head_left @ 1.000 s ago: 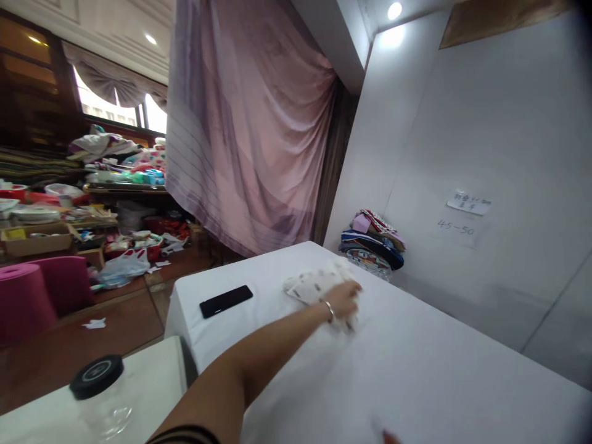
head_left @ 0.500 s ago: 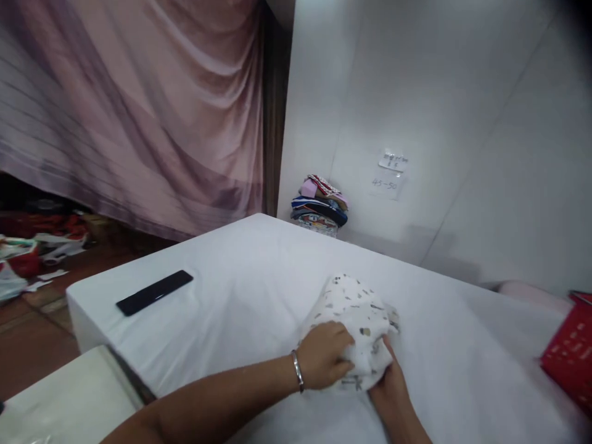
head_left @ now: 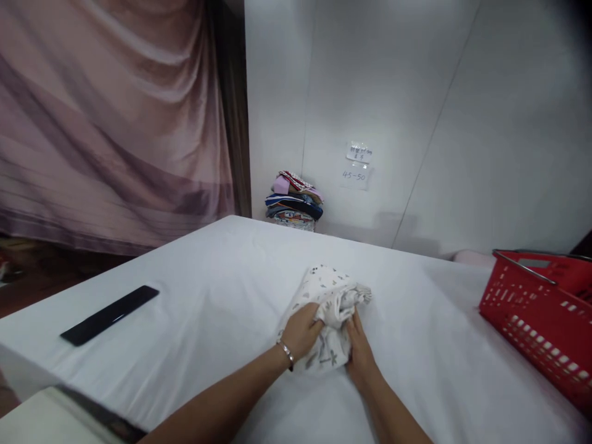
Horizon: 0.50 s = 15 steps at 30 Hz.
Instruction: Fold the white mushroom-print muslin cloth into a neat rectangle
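A white cloth with small printed motifs (head_left: 319,283) lies bunched on the white-covered table (head_left: 217,265). My left hand (head_left: 301,330), with a bracelet at the wrist, is closed on the left side of the cloth, thumb pressed into its folds. On the opposite side my right hand (head_left: 359,346) grips the cloth's edge, its fingers partly hidden by the fabric. Between both hands the cloth is gathered and creased. Whether it is a garment or another item cannot be made out.
A flat black rectangular object (head_left: 111,314) rests at the table's left. A red plastic basket (head_left: 531,308) with a metal handle stands at the right. Folded fabrics (head_left: 295,200) are stacked beyond the far edge, near the wall notes (head_left: 356,176). A pink curtain (head_left: 115,123) hangs at left.
The view has swung right, bringing more of the red basket in. My left hand has shifted from lying over the cloth to gripping it, and the cloth's upper part is now bunched between my hands.
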Motion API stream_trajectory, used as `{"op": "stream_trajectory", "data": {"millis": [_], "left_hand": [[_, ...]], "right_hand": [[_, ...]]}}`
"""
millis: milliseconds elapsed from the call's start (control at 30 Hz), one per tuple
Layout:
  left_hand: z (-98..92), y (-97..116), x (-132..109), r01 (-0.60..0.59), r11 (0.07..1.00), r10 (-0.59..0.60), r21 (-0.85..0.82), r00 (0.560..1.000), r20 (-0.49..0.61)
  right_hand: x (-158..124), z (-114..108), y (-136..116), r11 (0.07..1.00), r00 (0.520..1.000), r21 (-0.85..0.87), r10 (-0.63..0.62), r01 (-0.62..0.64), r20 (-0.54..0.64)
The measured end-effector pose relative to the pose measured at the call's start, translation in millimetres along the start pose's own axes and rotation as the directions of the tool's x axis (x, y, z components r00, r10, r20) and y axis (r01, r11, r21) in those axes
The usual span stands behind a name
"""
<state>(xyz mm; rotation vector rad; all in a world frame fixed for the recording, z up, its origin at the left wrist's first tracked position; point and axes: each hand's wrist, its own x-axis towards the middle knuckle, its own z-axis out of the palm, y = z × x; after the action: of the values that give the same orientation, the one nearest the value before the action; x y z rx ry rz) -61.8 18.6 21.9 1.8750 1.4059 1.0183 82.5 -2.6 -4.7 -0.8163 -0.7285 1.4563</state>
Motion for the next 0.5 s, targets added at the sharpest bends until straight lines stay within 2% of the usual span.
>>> {"op": "stream_trajectory", "data": {"millis": [100,200,267,333,367,400,433,500], "left_hand": [[-20.6,-3,14,0.127,0.946,-0.165,-0.297,0.981,-0.105],[-58.4,-14,26,0.175,0.891,-0.279,-0.420,0.939,-0.201],[-86.9,-29,26,0.185,0.853,-0.356,-0.488,0.890,-0.285],[-110.0,-49,16,0.221,0.811,-0.456,-0.542,0.819,-0.348],[-118.1,-60,8,0.262,0.773,-0.533,-0.578,0.762,-0.368],[-123.9,-70,-1,0.319,0.705,-0.639,-0.633,0.673,-0.372],[-127.7,-80,-11,0.350,0.680,-0.683,-0.644,0.621,-0.383],[-132.1,-96,-29,0.370,0.703,-0.691,-0.607,0.559,-0.459]], "right_hand": [[4,-6,2,1.000,0.999,0.000,0.032,-0.032,-0.007],[8,-14,4,0.999,0.994,-0.005,0.052,-0.053,-0.101],[9,-17,5,0.998,0.985,0.013,0.068,-0.067,-0.156],[9,-18,6,0.997,0.987,0.032,0.071,-0.067,-0.148],[9,-18,7,0.998,0.989,0.037,0.064,-0.060,-0.130],[8,-17,7,0.998,0.991,0.037,0.058,-0.054,-0.117],[7,-17,7,0.998,0.992,0.032,0.055,-0.052,-0.114],[6,-15,6,0.998,0.990,0.018,0.061,-0.060,-0.127]]}}
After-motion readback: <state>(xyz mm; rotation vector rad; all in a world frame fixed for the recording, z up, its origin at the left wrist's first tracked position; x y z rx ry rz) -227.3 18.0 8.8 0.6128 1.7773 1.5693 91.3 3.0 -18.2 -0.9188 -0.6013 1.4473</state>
